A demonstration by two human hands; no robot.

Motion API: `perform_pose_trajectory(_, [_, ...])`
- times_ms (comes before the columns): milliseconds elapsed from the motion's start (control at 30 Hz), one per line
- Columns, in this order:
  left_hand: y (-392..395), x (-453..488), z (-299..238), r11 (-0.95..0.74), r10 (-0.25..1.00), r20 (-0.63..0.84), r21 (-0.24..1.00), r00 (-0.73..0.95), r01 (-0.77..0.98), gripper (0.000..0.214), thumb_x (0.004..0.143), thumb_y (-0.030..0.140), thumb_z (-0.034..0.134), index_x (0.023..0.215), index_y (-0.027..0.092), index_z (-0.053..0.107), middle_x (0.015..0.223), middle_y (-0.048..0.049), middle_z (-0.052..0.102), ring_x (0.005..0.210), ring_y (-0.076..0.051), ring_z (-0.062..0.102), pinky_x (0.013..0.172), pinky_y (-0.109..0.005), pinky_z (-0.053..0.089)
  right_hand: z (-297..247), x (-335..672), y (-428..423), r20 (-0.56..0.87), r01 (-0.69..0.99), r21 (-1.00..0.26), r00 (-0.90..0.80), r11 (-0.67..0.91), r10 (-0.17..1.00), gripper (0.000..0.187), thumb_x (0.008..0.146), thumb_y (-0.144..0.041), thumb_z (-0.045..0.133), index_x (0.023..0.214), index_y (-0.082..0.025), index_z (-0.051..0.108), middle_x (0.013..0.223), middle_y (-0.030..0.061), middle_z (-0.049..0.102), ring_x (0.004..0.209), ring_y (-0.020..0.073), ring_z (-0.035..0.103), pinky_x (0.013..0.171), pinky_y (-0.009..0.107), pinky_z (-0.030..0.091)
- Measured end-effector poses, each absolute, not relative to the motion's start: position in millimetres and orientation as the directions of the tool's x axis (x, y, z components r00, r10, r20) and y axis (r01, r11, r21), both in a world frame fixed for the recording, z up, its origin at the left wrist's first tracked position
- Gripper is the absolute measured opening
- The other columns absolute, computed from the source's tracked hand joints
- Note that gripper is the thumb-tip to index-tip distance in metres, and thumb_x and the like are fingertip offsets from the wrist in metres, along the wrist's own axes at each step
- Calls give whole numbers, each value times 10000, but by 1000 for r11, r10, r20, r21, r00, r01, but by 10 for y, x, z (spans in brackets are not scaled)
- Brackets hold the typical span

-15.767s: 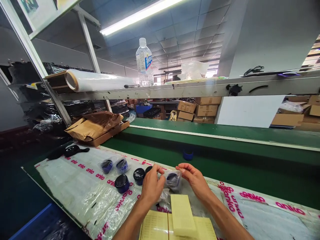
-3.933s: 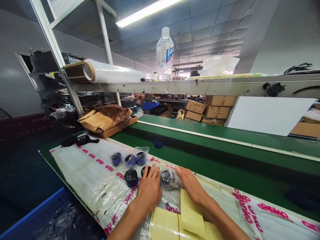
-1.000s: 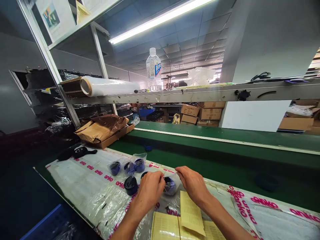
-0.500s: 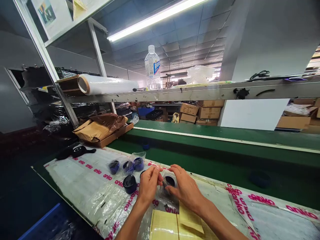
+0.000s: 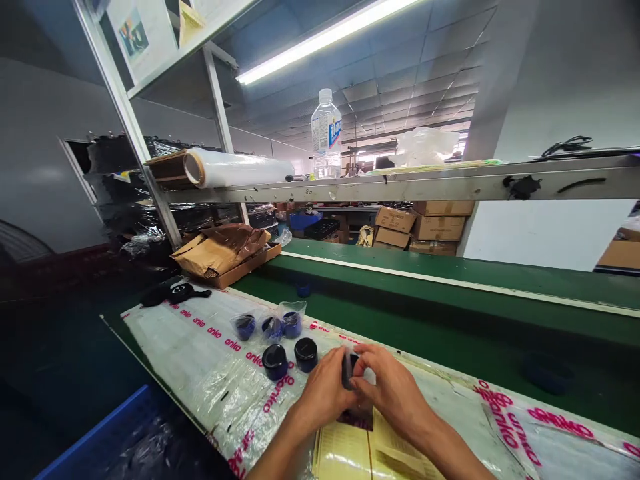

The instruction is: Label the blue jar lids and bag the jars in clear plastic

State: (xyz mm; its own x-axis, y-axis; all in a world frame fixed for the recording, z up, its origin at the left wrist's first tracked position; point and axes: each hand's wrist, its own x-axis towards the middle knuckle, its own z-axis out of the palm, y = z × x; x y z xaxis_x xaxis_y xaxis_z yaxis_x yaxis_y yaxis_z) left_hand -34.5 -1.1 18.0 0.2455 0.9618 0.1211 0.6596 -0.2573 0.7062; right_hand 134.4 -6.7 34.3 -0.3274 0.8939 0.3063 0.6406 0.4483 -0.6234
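Observation:
My left hand and my right hand meet low on the bench, both pinching a small dark jar in a clear plastic bag that stands on edge between them. Beside my left hand sit two black-lidded jars with blue bases, one and another, both unbagged. Farther along stand three jars in clear bags. Under my hands lies a stack of yellow paper sheets, partly hidden by my wrists.
Jars and hands rest on a plastic sheet printed with pink "anko" lettering. A green conveyor belt with a blue jar part runs behind. A cardboard tray of brown paper sits at the far left, and a blue crate lies below the bench edge.
Both hands have closed in on the bagged jar and turned it on edge. The second black-lidded jar is no longer covered by my left hand. The view has swung slightly right.

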Motion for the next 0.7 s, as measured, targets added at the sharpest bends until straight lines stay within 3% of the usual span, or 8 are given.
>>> perform_pose_trajectory(167, [8,-222,159,-246,969,167,700,182,670,393,679,248,766,1057,216,663,1101,-62,679,1023,-262,640,915,-373,504,287,1447,-87,378,587,-660,-281,470,882,43,826,-254,593,819,-258,636,1009,39,719,960,258,660,859,380,503])
perform_pose_trajectory(233, [-23,-216,205,-257,966,200,696,162,670,342,679,247,782,1008,230,689,1066,-43,679,983,-242,650,877,-343,515,302,1498,-97,410,559,-697,-203,449,889,126,870,-369,575,847,-263,637,983,38,716,910,253,665,792,353,517])
perform_pose_trajectory(367, [-75,-443,490,-253,950,310,678,44,690,466,711,234,785,1159,276,664,1191,-23,654,1053,-207,642,942,-305,502,356,1629,-116,369,538,-771,-58,340,928,329,893,-576,535,943,-271,647,1019,50,718,865,249,686,616,293,521])
perform_pose_trajectory(500, [-101,-1127,803,-149,897,412,621,-159,769,464,771,269,752,1216,252,622,1244,-46,626,1150,-222,598,1018,-329,455,295,1767,-85,326,562,-774,-39,291,944,375,854,-628,558,933,-273,650,1008,51,732,856,262,711,663,314,550])
perform_pose_trajectory(700, [-92,-2023,640,130,822,409,542,-396,830,328,781,265,702,1100,211,653,1122,-88,664,1067,-305,632,919,-422,485,206,1752,-21,327,548,-775,-81,316,942,344,870,-588,538,924,-267,647,972,54,742,803,254,711,693,342,558])
